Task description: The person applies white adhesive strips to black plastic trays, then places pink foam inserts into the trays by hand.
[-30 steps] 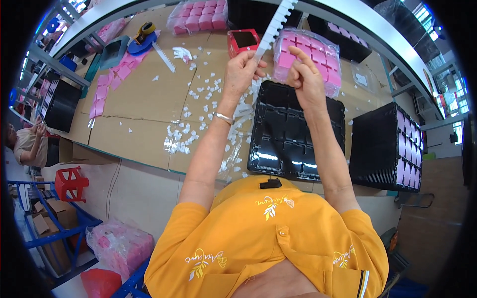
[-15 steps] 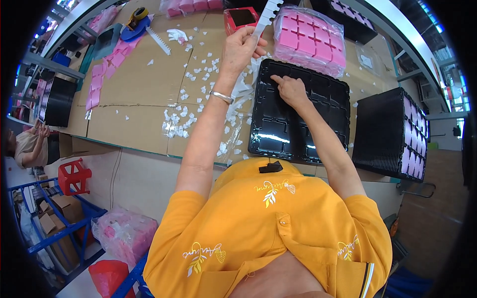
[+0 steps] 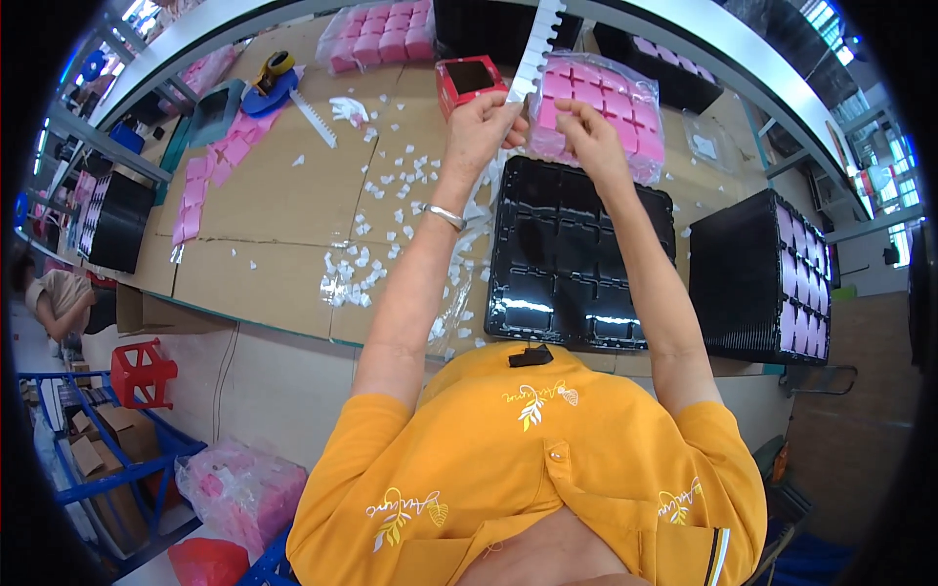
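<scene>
Head view: scrap-littered cardboard-covered workbench

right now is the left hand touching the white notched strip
Touching. The head view shows the left hand closed around the lower end of the white notched strip, its fingers wrapped on it, held up above the black tray.

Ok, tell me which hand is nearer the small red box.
Left. The left hand holds the white strip just right of the red box; the right hand is farther right.
</scene>
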### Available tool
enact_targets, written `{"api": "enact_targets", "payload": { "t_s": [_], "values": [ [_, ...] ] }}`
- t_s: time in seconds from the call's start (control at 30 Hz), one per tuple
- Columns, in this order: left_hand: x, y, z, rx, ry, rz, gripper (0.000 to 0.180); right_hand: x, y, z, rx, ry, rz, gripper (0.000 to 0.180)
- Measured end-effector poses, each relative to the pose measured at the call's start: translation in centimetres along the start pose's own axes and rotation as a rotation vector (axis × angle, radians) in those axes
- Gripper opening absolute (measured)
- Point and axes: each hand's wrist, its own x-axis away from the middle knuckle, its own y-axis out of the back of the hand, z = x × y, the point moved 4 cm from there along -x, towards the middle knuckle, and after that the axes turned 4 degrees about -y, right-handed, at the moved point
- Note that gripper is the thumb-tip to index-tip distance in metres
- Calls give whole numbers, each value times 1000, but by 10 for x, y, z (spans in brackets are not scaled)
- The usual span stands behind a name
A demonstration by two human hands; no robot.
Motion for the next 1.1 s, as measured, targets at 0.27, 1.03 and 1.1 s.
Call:
{"api": "enact_targets", "payload": {
  "t_s": [0.27,1.03,1.1],
  "values": [
    [0,-5,-5,34,-64,-20,19,-34,-19,34,12,-57,73,33],
    [4,3,-7,-319,-258,-144,16,-36,-33,35,-157,-267,84,15],
    [3,3,-5,-456,-307,-142,16,-37,-29,35,-181,-299,114,15]
  ]
}}
